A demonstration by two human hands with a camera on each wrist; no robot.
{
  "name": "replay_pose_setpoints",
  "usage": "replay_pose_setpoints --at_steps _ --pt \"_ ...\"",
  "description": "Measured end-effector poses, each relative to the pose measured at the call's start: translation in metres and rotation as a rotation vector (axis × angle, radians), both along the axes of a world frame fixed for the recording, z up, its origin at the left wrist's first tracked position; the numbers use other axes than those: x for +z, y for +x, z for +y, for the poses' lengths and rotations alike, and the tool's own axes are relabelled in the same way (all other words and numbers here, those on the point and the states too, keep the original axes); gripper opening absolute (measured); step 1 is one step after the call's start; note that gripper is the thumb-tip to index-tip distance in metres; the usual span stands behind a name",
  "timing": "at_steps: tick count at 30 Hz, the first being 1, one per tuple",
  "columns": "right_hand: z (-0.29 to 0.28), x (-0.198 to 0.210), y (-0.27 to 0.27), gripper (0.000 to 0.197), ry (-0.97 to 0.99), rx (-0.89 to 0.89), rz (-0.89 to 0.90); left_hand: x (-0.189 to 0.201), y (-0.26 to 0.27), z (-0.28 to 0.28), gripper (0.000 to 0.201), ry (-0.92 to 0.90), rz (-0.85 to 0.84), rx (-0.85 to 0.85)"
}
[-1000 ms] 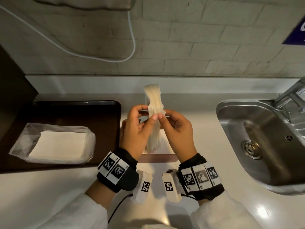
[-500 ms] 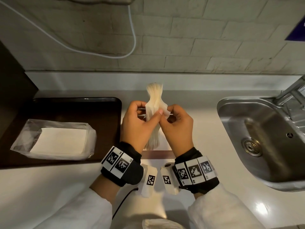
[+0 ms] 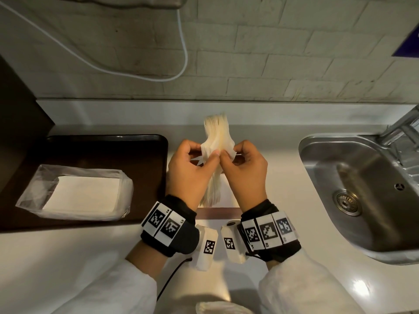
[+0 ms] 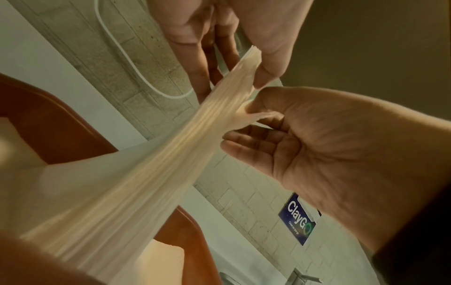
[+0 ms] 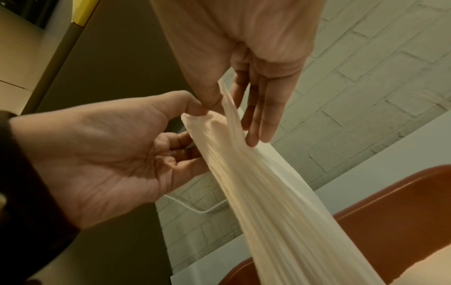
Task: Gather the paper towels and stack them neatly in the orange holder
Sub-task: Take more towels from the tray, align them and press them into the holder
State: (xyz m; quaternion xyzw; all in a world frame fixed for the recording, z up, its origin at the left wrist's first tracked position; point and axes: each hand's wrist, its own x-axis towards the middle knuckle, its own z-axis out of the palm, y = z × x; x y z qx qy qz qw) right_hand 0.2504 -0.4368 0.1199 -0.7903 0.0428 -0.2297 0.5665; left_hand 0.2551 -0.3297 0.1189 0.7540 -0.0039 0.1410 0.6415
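A thick stack of cream paper towels (image 3: 217, 132) stands on edge between my hands, over the orange holder (image 3: 217, 213), which my hands largely hide. My left hand (image 3: 204, 162) and right hand (image 3: 231, 159) each pinch the sheets at mid-height, thumbs nearly touching. In the left wrist view my left hand (image 4: 261, 75) pinches the stack (image 4: 171, 154), the right hand (image 4: 317, 144) grips beside it, and the holder (image 4: 48, 119) lies below. The right wrist view has my right hand (image 5: 214, 96), my left hand (image 5: 109, 154), the stack (image 5: 268, 192) and the holder (image 5: 390, 202).
A wrapped pack of white paper towels (image 3: 81, 196) lies on a dark tray (image 3: 102, 150) to the left. A steel sink (image 3: 362, 189) with a tap (image 3: 403, 125) is at the right. A white cable (image 3: 181, 53) hangs on the brick wall behind.
Both hands keep their hold on the upright stack. The sheets by my thumbs have flared out sideways, and my thumbs have come closer together.
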Motion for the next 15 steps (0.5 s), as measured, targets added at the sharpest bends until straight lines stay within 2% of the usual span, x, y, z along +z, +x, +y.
replay_pose_setpoints --at_steps 4,5,11,15 --pt "0.0017 0.0027 -0.0043 0.005 0.025 0.113 0.029 0.0036 -0.0016 0.0008 0.026 -0.042 0.015 -0.038" --pt "0.0010 0.0036 -0.0056 0.004 0.032 0.134 0.040 0.0047 -0.0020 0.0013 0.031 -0.061 0.020 -0.052" --pt "-0.0027 0.0010 -0.0071 0.025 0.048 0.179 0.062 0.0050 -0.0026 0.0024 0.050 -0.132 0.063 -0.110" --pt "-0.0023 0.0009 -0.0089 0.035 0.059 0.179 0.064 0.0018 -0.0008 0.0028 0.044 -0.107 0.062 -0.085"
